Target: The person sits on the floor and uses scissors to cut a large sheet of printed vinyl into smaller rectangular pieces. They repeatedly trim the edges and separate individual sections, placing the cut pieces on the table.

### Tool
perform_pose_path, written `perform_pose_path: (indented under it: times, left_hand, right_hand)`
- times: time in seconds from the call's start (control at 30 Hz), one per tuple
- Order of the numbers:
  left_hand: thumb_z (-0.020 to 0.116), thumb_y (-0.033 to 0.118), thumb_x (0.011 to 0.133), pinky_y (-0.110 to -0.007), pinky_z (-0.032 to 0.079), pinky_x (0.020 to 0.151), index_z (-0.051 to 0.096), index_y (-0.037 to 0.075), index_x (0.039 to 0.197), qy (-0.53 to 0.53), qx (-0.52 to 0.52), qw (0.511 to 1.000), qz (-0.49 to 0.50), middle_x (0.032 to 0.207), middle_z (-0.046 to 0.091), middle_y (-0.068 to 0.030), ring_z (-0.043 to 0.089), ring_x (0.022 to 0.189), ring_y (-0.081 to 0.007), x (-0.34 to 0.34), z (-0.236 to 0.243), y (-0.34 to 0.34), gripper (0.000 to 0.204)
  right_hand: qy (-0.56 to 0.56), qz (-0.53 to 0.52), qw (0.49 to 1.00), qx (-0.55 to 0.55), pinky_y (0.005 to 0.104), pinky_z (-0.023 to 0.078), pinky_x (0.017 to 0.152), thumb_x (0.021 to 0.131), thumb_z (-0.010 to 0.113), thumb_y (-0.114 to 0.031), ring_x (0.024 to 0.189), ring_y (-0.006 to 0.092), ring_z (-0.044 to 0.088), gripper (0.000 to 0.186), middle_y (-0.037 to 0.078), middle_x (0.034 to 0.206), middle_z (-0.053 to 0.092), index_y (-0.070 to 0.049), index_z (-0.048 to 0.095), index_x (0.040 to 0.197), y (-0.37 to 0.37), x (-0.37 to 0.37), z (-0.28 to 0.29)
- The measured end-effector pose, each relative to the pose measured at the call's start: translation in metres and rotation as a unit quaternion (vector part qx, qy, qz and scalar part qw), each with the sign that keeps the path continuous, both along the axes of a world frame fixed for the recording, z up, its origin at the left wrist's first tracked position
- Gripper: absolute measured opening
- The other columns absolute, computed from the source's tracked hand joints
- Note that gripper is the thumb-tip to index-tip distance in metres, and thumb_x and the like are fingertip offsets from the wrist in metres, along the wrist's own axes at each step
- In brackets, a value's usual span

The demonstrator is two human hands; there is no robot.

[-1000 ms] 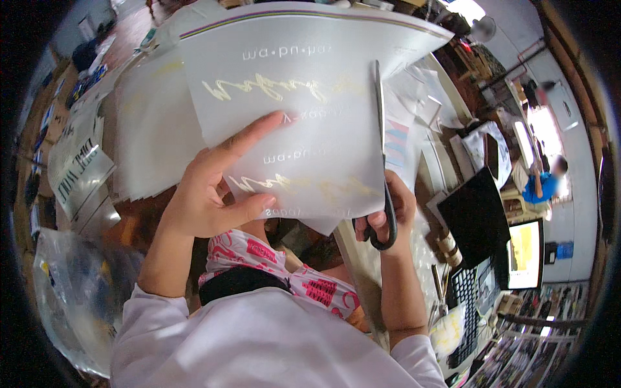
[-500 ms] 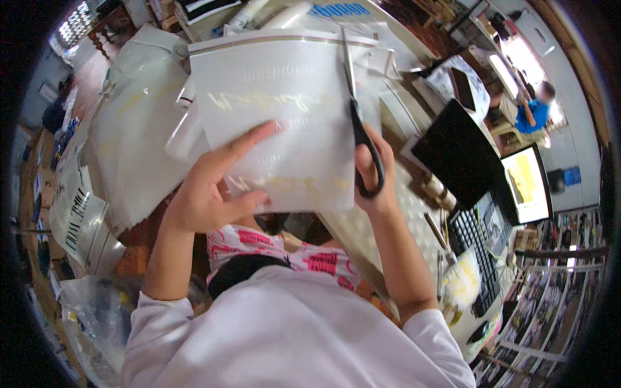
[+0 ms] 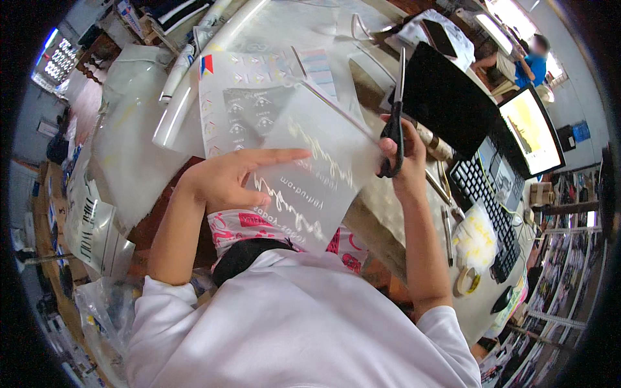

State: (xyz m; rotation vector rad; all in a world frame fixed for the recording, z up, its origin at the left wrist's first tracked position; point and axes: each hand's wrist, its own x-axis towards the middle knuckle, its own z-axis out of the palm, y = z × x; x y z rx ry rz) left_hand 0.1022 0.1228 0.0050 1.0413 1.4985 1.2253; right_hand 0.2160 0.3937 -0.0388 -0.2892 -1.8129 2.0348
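Observation:
A translucent film sheet (image 3: pixel 304 178) with pale handwriting-style lettering tilts over my lap. My left hand (image 3: pixel 220 178) is on its left side, index finger stretched across the face and thumb apart lower down; the other fingers are hidden, seemingly behind the sheet. Black-handled scissors (image 3: pixel 397 110) point away from me in my right hand (image 3: pixel 410 165), its fingers closed round the handles. The right fingertips are close to the sheet's right edge; whether they also pinch it I cannot tell. Beyond lie a sheet with small coloured prints (image 3: pixel 212 123) and a grey film with white prints (image 3: pixel 242 107).
Rolls of clear film (image 3: pixel 173 119) lie at the far left of the table. On the right are a black screen (image 3: pixel 446 97), a keyboard (image 3: pixel 475 181), a lit monitor (image 3: pixel 532 132), a tape roll (image 3: pixel 467 282) and a mouse (image 3: pixel 501 299). A person in blue (image 3: pixel 533 70) sits far right.
The film sheet has come down and turned, uncovering the printed sheets and rolls behind it. My right hand has moved right and slightly up with the scissors. My left hand stays at the sheet.

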Motion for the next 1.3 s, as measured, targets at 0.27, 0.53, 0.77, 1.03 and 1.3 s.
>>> perform_pose_path:
  times: [0.27, 0.53, 0.77, 1.03, 1.3]
  left_hand:
    - [0.054, 0.002, 0.066, -0.038, 0.041, 0.098, 0.047, 0.015, 0.132, 0.33, -0.074, 0.938, -0.069, 0.122, 0.056, -0.0147, 0.055, 0.109, -0.0289, -0.053, -0.036, 0.08, 0.067]
    - [0.07, 0.007, 0.069, -0.037, 0.042, 0.097, 0.052, 0.009, 0.124, 0.361, 0.0, 0.925, 0.118, 0.119, 0.055, -0.0153, 0.056, 0.109, -0.0301, -0.04, -0.051, 0.1, 0.058]
    - [0.073, 0.027, 0.073, -0.039, 0.037, 0.101, 0.05, 0.008, 0.127, 0.57, -0.069, 0.796, 0.19, 0.126, 0.052, -0.016, 0.048, 0.119, -0.0318, -0.141, -0.024, 0.072, 0.062]
    - [0.082, 0.033, 0.059, -0.034, 0.04, 0.096, 0.051, 0.007, 0.125, 0.518, -0.281, 0.8, 0.116, 0.121, 0.052, -0.015, 0.05, 0.114, -0.0292, -0.216, -0.043, 0.068, 0.077]
    - [0.084, 0.024, 0.058, -0.033, 0.045, 0.083, 0.056, 0.003, 0.1, 0.472, -0.324, 0.818, 0.063, 0.108, 0.057, -0.0115, 0.056, 0.096, -0.0248, -0.241, -0.047, 0.09, 0.055]
  right_hand:
    - [-0.138, -0.031, 0.99, -0.015, 0.0228, 0.044, 0.047, 0.079, 0.072, -0.012, 0.064, 0.0101, 0.057, 0.046, 0.002, 0.075, 0.057, -0.003, 0.052, 0.119, 0.018, 0.039, -0.013]
    - [-0.17, -0.084, 0.974, 0.122, 0.0246, 0.047, 0.065, 0.079, 0.071, -0.008, 0.07, 0.0113, 0.06, 0.045, 0.006, 0.079, 0.066, -0.001, 0.051, 0.12, 0.015, 0.034, -0.042]
    - [-0.239, -0.061, 0.906, 0.345, 0.0253, 0.048, 0.066, 0.078, 0.065, 0.002, 0.071, 0.0128, 0.064, 0.046, 0.01, 0.082, 0.069, -0.002, 0.049, 0.121, 0.01, 0.032, -0.033]
    - [-0.252, -0.035, 0.891, 0.375, 0.0416, 0.052, 0.069, 0.072, 0.069, -0.011, 0.074, 0.0342, 0.065, 0.055, 0.015, 0.088, 0.067, -0.015, 0.048, 0.123, 0.015, 0.037, -0.035]
    - [-0.229, -0.02, 0.894, 0.385, 0.0425, 0.051, 0.065, 0.075, 0.068, -0.016, 0.069, 0.0344, 0.064, 0.054, 0.014, 0.083, 0.067, -0.014, 0.046, 0.124, 0.019, 0.04, -0.035]
